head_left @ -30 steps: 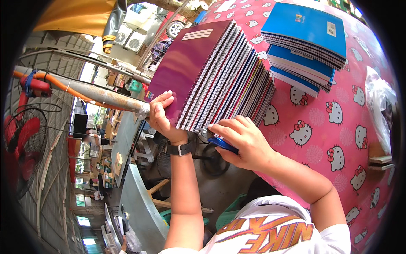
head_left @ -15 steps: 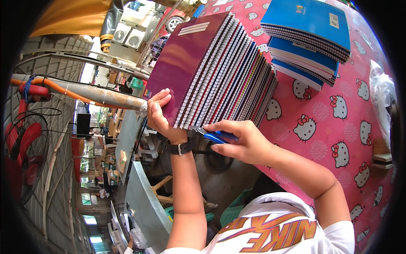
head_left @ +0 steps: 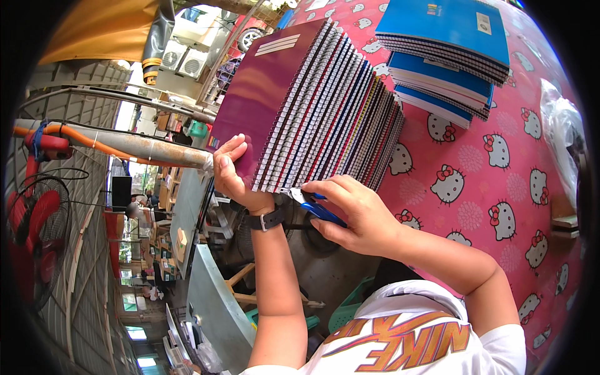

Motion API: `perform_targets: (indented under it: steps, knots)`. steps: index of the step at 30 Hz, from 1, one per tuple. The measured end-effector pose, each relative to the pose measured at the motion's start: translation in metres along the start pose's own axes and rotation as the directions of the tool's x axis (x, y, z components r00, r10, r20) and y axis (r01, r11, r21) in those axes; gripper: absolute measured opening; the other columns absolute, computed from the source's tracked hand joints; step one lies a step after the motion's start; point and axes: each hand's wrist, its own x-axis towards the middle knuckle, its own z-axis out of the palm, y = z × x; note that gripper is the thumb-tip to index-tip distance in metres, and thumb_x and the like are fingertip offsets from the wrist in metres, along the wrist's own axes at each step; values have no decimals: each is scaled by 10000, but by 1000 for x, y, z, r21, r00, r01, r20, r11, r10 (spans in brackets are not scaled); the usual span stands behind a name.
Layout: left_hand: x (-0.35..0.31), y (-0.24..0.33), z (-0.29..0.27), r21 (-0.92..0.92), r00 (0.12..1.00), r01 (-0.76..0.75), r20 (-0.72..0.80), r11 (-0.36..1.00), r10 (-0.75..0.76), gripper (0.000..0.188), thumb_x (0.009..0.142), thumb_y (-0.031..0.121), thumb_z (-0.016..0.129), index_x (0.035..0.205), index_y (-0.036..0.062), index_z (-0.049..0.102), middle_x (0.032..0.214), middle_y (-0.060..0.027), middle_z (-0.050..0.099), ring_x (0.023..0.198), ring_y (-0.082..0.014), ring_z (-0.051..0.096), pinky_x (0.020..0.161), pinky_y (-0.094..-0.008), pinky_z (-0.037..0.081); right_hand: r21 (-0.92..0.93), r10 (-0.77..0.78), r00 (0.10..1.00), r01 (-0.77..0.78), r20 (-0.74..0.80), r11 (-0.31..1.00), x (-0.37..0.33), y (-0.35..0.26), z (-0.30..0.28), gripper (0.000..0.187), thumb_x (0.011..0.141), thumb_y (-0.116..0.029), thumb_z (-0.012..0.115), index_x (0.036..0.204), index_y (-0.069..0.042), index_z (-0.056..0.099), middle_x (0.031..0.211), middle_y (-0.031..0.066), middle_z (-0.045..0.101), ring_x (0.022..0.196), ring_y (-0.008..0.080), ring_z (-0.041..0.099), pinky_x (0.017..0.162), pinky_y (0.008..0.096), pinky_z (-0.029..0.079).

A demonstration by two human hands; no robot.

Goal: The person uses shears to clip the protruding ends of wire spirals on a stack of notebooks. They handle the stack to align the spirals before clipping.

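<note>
A tall stack of spiral notebooks (head_left: 337,119) has a glossy purple cover (head_left: 269,81) on top, its wire-bound edges turned toward my right side. My left hand (head_left: 240,184), a black watch on its wrist, rests at the stack's near corner. Its fingers stretch out against the purple cover. In my right hand (head_left: 365,219) is a pair of pliers (head_left: 320,212) with blue handles, gripped between thumb and fingers. The jaws touch or nearly touch the near end of a spiral binding on an upper notebook; exact contact is too small to tell.
Blue spiral notebooks (head_left: 444,37) are piled at the far right on a pink patterned tablecloth (head_left: 475,212). Clear plastic (head_left: 559,137) lies at the right edge. On the left stand a rusty pipe (head_left: 162,152), a red fan (head_left: 37,231) and a grey-green table (head_left: 215,300).
My right hand has dropped slightly, and the pliers are tilted more steeply, with their head turned. My left hand stays at the stack's corner. The whole view has shifted a little.
</note>
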Motion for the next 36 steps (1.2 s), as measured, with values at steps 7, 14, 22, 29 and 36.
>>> perform_targets:
  steps: [7,14,22,29,36]
  knots:
    - [1,3,1,54,998,-54,26,997,53,436,902,229,306,708,-53,576,884,-168,655,857,-247,603,826,-363,471,-55,-7,1000,8,6,998,0,1,-1,487,724,-159,679,1176,-78,519,980,115,558,911,286,535,795,407,436]
    - [1,3,0,89,997,-70,28,994,68,446,909,241,304,717,-53,578,882,-171,652,840,-249,605,784,-343,495,-289,-173,985,161,-16,944,-2,10,4,501,714,-152,683,1188,-96,531,1043,94,554,919,258,531,784,386,421]
    - [0,8,2,126,996,-85,39,988,80,451,905,246,304,727,-60,582,913,-171,646,842,-233,593,774,-338,498,-389,-200,980,184,-2,903,2,9,1,526,685,-108,686,1190,-75,544,1013,100,567,889,286,549,768,394,451]
    - [-1,0,0,19,1000,-30,3,999,30,443,906,238,301,728,-61,575,918,-168,640,839,-224,593,753,-319,507,707,168,698,-707,696,9,14,22,-11,282,901,-195,558,1131,-33,545,944,94,659,797,137,639,691,268,508]
    - [-1,1,1,-18,999,38,-19,999,-38,459,912,256,305,737,-69,579,919,-153,631,842,-215,587,742,-307,513,-275,-176,984,176,25,945,0,16,-5,567,676,-136,703,1217,-82,541,1012,96,580,897,256,567,783,348,451]
